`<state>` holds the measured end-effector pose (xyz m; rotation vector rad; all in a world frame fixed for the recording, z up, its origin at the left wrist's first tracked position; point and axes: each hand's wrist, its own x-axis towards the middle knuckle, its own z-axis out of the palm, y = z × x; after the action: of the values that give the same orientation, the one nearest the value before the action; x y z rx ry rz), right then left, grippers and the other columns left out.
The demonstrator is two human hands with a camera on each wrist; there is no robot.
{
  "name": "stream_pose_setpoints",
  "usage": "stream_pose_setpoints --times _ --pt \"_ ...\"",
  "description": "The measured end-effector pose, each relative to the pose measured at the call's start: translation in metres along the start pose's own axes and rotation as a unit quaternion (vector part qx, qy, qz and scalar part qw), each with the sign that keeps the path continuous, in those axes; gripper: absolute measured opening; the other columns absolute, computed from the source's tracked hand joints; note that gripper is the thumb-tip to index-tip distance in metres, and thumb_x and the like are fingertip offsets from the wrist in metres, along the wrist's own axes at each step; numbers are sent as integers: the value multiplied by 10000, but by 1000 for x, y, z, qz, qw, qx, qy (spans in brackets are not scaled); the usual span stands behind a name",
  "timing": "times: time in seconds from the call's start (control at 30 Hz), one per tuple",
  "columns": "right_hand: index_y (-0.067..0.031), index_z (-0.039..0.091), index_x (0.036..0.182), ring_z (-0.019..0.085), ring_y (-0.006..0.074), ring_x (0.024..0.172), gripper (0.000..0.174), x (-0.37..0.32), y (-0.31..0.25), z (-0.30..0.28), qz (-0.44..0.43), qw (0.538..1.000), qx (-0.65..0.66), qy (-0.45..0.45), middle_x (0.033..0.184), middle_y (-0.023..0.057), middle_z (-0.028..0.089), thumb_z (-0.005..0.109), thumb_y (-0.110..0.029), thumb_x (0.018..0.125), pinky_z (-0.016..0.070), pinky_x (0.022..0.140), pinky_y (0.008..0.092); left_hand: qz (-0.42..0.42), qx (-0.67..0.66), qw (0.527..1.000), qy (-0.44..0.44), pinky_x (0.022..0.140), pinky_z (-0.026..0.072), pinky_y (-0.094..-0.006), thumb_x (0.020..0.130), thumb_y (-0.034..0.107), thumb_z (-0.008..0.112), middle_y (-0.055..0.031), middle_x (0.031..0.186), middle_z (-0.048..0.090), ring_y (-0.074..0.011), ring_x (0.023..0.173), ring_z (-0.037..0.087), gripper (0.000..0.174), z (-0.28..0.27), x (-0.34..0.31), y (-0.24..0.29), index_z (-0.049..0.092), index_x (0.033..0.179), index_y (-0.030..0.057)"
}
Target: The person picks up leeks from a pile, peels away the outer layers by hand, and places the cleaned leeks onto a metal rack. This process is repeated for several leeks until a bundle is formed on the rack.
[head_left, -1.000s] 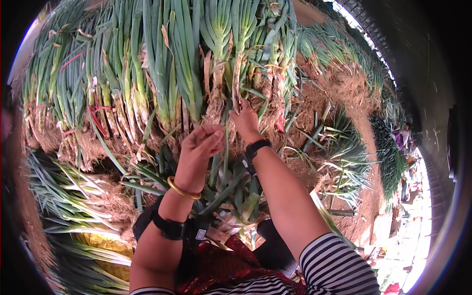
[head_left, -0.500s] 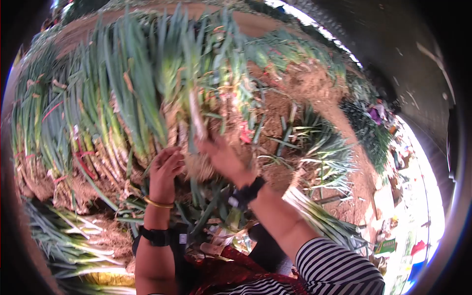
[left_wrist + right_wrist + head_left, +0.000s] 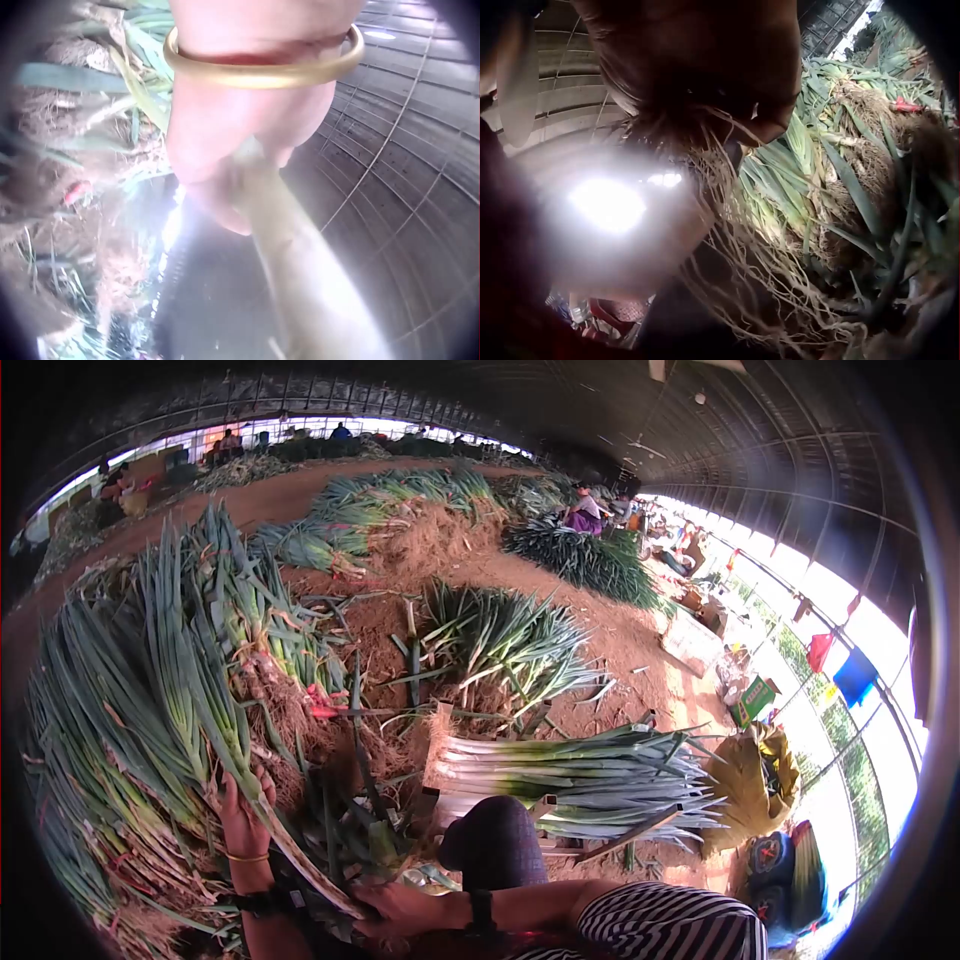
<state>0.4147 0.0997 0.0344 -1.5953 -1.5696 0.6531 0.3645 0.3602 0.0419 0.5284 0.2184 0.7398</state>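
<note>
Slanted across the front of me in the head view is a long green onion [image 3: 305, 860], its pale stem toward me and its green leaves pointing up and away. My left hand [image 3: 245, 822], with a gold bangle at the wrist, grips it partway up, fingers curled round the stem. At the root end, my right hand [image 3: 405, 910] holds the base. Stringy roots [image 3: 761, 270] hang below that hand in the right wrist view. The pale stem [image 3: 304, 262] also runs out from my left hand in the left wrist view.
Heaped green onions [image 3: 120, 700] with bare roots lie at the left. Trimmed white-stemmed ones [image 3: 580, 770] lie in a wooden frame [image 3: 435, 750] at the right. Behind are a loose leafy pile [image 3: 510, 640] and a yellow sack [image 3: 755, 790]. Another person [image 3: 583, 515] sits farther back.
The head view has turned right and up. A green onion has come away from the heap toward my body, left hand now on its stem, right hand drawn back at its root end.
</note>
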Motion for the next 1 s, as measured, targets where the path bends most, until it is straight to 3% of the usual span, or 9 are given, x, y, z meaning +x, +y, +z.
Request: stream_pose_setpoints --times 0.17,0.23,0.3,0.37,0.4,0.5,0.7,0.83,1.0 --pt "12 457 1200 603 380 775 585 -43 -6 -26 63 996 -36 -51 822 207 591 628 -350 774 489 679 424 32 72 995 -58 689 540 -373 930 256 493 -82 991 591 -211 831 609 390 40 -40 -12 431 1269 75" --pt "16 402 1264 599 387 779 655 -53 -2 -28 104 987 -105 -60 870 229 591 621 -358 774 488 702 431 36 110 988 -104 693 544 -407 838 225 631 -82 994 573 -230 801 613 576 64 -54 -9 363 1330 93" --pt "12 375 1285 597 391 794 669 -52 10 -29 120 986 -96 -63 890 237 592 617 -365 788 486 706 434 47 163 977 -129 729 530 -390 802 191 657 -61 960 535 -204 797 585 588 92 -69 -5 388 1315 93" --pt "-6 359 1295 597 390 801 647 -44 28 -21 98 991 -76 56 905 242 586 616 -340 805 484 691 435 57 191 972 -127 744 530 -388 769 147 666 -58 958 529 -201 805 576 609 109 -78 -1 391 1310 90" --pt "-3 369 1213 575 416 820 511 -36 18 -29 68 991 -64 97 939 242 577 570 -295 846 478 667 445 67 214 967 -119 758 529 -387 737 104 675 -56 955 523 -198 813 566 633 115 -81 0 394 1304 86" --pt "-11 398 1163 578 413 809 478 9 -7 -49 31 988 -4 148 957 238 571 568 -335 854 476 645 455 101 262 956 -81 772 523 -394 726 36 626 -58 954 508 -195 855 544 604 122 -86 -1 403 1286 72" --pt "1 492 1094 587 384 707 447 76 -23 -53 -28 975 -100 196 805 200 605 529 -390 881 463 580 426 116 377 919 -13 876 385 -310 774 76 616 -79 1055 511 -179 964 495 503 89 -87 -4 432 1235 -3" --pt "-54 563 991 571 388 678 362 95 -21 -39 -10 983 -54 174 743 191 594 478 -395 904 448 546 442 146 350 925 8 876 389 -325 808 128 598 -87 1041 525 -182 960 499 492 53 -73 -3 434 1254 2" --pt "-65 585 971 570 388 665 300 111 0 -24 -4 976 -125 178 702 194 589 479 -339 908 446 539 454 73 202 975 55 896 367 -324 838 285 606 -89 1053 542 -186 968 500 559 12 -50 -1 409 1290 23"
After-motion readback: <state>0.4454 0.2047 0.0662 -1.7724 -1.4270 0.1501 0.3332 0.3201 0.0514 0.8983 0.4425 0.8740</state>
